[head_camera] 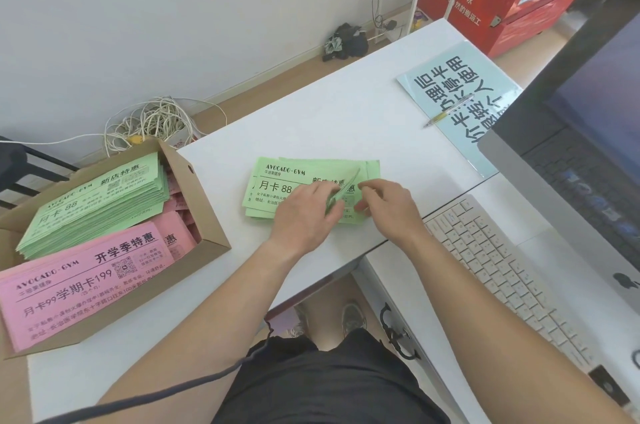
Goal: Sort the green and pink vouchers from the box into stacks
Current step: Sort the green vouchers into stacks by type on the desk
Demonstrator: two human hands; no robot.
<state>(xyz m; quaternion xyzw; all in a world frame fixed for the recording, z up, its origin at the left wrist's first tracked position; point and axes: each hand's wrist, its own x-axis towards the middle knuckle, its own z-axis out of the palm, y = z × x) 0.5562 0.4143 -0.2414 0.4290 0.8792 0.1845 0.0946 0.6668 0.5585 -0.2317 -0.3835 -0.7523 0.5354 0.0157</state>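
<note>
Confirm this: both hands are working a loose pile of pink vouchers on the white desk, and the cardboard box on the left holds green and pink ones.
One thing is wrong: the pile under the left hand and right hand is green, not pink; the head view shows it. It does lie on the white desk, and the cardboard box does hold both colours.
</note>
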